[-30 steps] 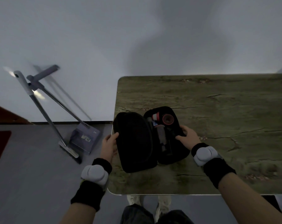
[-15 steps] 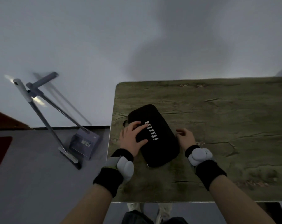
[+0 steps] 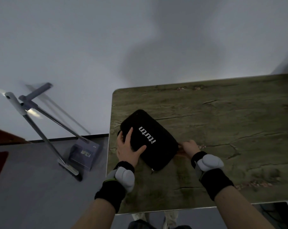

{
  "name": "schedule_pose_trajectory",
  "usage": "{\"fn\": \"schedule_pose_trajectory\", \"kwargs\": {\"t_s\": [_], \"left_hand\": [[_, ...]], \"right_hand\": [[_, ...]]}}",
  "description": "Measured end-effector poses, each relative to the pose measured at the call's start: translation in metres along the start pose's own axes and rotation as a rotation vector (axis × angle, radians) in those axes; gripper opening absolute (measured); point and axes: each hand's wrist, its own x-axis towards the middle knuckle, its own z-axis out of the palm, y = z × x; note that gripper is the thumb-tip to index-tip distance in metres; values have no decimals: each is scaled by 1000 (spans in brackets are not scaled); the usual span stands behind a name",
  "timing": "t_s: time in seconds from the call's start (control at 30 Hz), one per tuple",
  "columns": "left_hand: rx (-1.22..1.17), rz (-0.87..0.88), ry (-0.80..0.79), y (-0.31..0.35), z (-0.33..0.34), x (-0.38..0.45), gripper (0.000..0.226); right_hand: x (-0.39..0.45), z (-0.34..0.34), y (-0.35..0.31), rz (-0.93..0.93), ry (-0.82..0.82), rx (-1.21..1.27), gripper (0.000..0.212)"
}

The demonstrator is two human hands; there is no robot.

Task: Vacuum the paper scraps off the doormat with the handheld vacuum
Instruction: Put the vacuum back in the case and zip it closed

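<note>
Since the frame a second earlier, the black case [image 3: 148, 141] had been folded shut, and the left hand [image 3: 127, 148] had come off its outer edge to lie on top of the lid. That hand rested with fingers spread and flat over the case's end at about 9 o'clock. The right hand [image 3: 188, 146] sat at the case's 3 o'clock edge, fingers curled down at the seam; whether it pinched a zip pull there could not be told.

The vacuum itself was out of sight, presumably inside the closed case, which lay on the bench [image 3: 222, 129] near its left edge. No doormat or paper scraps could be made out with any certainty. The step in hand looked like closing up the case, which would suggest the vacuuming was over; if so, the next move would call for holding the lid down while running the zip round the rim.

The case was a rounded oblong shell, matt black fabric with white lettering. The bench top was dull green-brown with a cracked wood-grain pattern and rounded corners. At 9 o'clock on the grey floor stood a broom and dustpan [image 3: 83, 152].
</note>
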Motion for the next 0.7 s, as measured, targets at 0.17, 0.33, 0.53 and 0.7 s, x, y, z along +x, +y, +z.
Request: {"fn": "schedule_pose_trajectory", "kwargs": {"t_s": [0.17,0.33,0.53,0.7], "left_hand": [[30,-216,93,7,2,9,118],[50,-256,75,6,2,12,124],[26,-258,75,4,4,9,123],[5,-263,52,6,2,8,122]], "right_hand": [[-20,14,3,-163,-22,135,26],[-30,39,30,127,-166,-67,28],[-38,50,41,157,-197,60,35],[-43,46,47,109,-247,22,44]]}}
